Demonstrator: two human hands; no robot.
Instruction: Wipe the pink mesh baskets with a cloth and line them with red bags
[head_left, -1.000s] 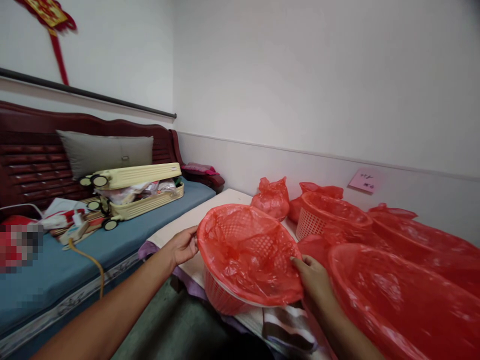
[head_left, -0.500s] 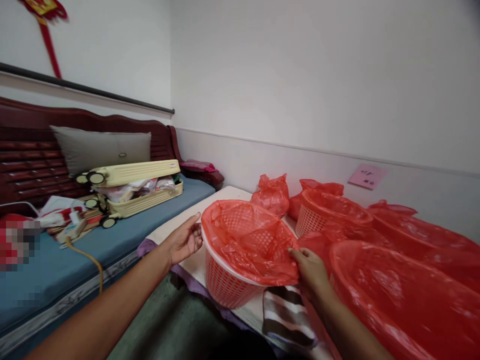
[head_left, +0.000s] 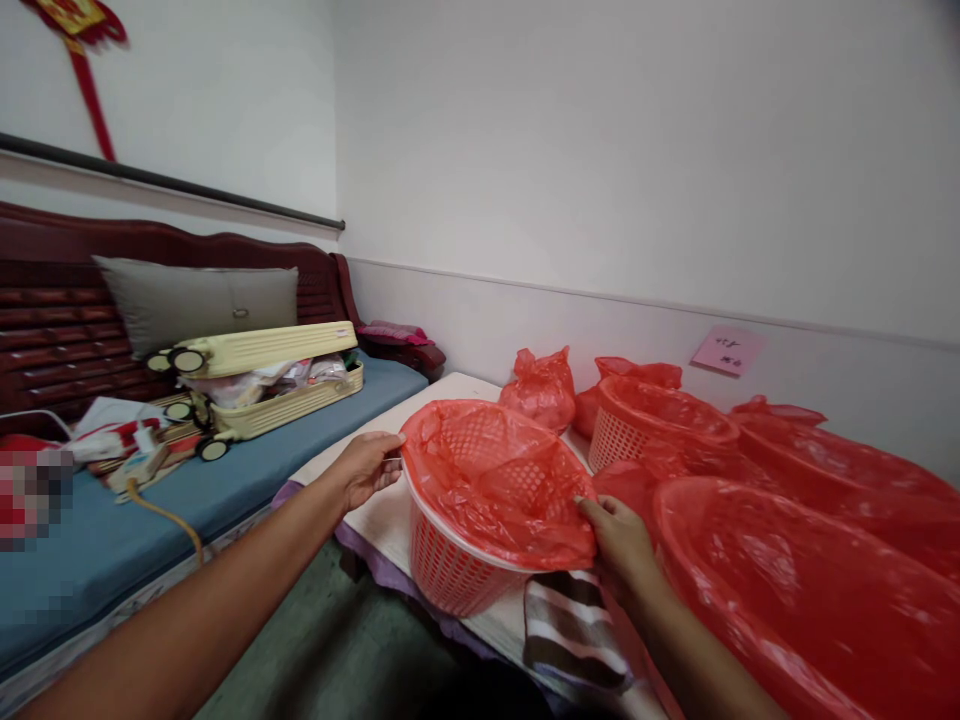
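A perforated pink plastic basket [head_left: 457, 560] stands near the table's front edge, lined with a thin red plastic bag [head_left: 487, 480] folded over its rim. My left hand [head_left: 369, 468] is at the rim's left side, thumb and fingers closed on the bag's edge. At the right side, my right hand [head_left: 619, 530] pinches the bag over the rim between thumb and fingers. A brown-and-white striped cloth [head_left: 574, 630] lies beside the basket, below my right hand.
More red-lined baskets [head_left: 795, 590] crowd the table's right side. A tied red bag [head_left: 538, 390] sits behind. A pink note [head_left: 727, 350] is by the wall. On the left, a cream suitcase [head_left: 285, 410] lies partly open on a blue-covered seat [head_left: 270, 480].
My left hand has gone from fingers apart beside the rim to closed on the bag's edge. My right hand keeps its pinch, and the basket stays in place.
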